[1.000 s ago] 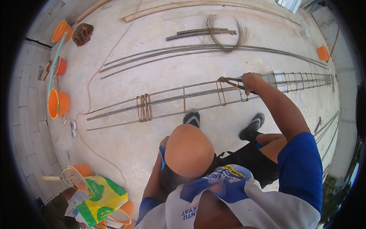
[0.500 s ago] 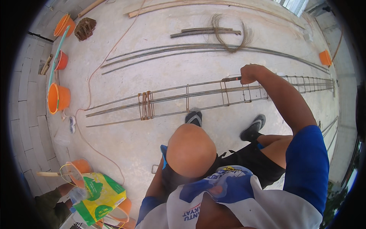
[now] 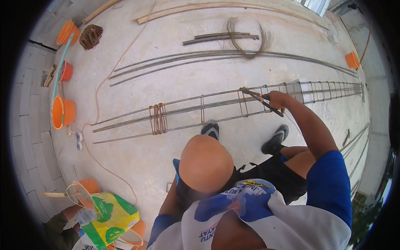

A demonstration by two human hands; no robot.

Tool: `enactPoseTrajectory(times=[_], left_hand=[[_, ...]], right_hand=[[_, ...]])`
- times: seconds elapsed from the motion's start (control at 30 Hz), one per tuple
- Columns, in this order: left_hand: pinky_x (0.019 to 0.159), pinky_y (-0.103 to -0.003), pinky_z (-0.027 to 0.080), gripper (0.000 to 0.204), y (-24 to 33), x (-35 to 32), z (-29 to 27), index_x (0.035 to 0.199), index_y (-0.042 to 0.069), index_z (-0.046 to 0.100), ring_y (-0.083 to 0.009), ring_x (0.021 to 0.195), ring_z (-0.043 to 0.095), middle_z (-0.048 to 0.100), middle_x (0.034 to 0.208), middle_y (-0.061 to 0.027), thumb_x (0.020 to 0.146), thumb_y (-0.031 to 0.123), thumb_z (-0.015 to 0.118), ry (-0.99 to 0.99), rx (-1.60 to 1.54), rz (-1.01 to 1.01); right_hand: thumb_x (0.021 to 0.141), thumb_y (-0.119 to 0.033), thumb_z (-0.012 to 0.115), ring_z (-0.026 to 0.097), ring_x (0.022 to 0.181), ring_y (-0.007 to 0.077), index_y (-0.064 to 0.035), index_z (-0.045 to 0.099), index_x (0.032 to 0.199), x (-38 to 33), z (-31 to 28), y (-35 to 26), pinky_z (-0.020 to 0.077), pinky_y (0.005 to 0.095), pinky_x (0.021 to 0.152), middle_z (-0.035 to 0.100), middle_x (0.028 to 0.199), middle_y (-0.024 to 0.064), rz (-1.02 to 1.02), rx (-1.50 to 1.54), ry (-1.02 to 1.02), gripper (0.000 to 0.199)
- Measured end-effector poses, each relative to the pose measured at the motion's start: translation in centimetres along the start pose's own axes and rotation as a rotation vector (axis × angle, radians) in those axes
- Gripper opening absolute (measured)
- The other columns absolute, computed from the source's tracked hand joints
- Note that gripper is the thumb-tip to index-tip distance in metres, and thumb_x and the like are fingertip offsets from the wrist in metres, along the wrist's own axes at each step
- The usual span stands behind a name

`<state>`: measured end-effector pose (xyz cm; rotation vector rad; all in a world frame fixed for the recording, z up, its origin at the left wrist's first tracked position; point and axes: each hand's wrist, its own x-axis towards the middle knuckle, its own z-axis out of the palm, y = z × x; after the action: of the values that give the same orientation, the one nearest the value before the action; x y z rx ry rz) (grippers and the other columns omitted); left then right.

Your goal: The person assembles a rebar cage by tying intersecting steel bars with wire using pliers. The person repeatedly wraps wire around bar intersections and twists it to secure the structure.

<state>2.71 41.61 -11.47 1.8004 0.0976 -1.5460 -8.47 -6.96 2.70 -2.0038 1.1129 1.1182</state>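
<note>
My right hand (image 3: 276,100) is closed around a pair of pincers (image 3: 254,95) with dark and orange handle grips. Their jaws meet the upper bar of a long rebar cage (image 3: 200,104), where a rectangular stirrup crosses it. One handle sticks out below my fist, apart from the other. A bunch of rusty stirrups (image 3: 158,118) hangs close together on the cage's bars, left of my feet. My left forearm (image 3: 170,200) runs up beside my raised knee; the hand is hidden behind it.
Loose steel bars (image 3: 175,58) lie beyond the cage, with a coil of tie wire (image 3: 237,48) across them. Orange buckets (image 3: 63,112) line the left wall. A hose or cable (image 3: 100,83) snakes over the floor. At lower left, another person's arm (image 3: 71,211) shows beside a yellow-green sack (image 3: 112,216).
My right hand has come down and slightly right, swinging the pincers' handles toward me. The handles now show spread apart, while the jaws stay at the same stirrup.
</note>
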Motion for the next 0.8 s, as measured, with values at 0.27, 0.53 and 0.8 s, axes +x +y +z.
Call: enactPoseTrajectory(times=[0.27,0.53,0.8], left_hand=[[0.064,-0.026,0.049,0.035,-0.2,-0.4,0.1,0.119,0.002,0.058,-0.0153,0.075,0.061,0.066,0.091,-0.0107,0.090,0.021,0.059,0.010,0.021,0.018],[0.064,-0.026,0.049,0.035,-0.4,-1.1,-0.3,0.120,0.002,0.057,-0.0153,0.075,0.061,0.065,0.091,-0.0108,0.090,0.022,0.058,0.047,0.053,0.065],[0.064,-0.026,0.049,0.036,-2.4,-5.5,-3.8,0.120,0.002,0.057,-0.0152,0.075,0.060,0.065,0.091,-0.0108,0.090,0.022,0.058,0.169,0.093,0.069]], right_hand=[[0.075,0.000,0.050,0.050,0.117,0.0425,-0.0198,0.046,0.137,1.0,8.7,3.3,0.0417,0.0569,0.094,0.046,0.133,0.0213,-0.400,-0.134,0.384,0.066],[0.079,-0.004,0.054,0.049,0.117,0.0382,-0.0196,0.043,0.138,0.6,14.7,3.5,0.0451,0.0508,0.089,0.046,0.132,0.0185,-0.451,-0.169,0.705,0.062],[0.080,-0.010,0.059,0.052,0.101,0.0313,-0.0059,0.051,0.117,4.8,19.3,-0.4,0.0447,0.0475,0.079,0.051,0.111,0.0131,-0.261,-0.135,0.881,0.039]])
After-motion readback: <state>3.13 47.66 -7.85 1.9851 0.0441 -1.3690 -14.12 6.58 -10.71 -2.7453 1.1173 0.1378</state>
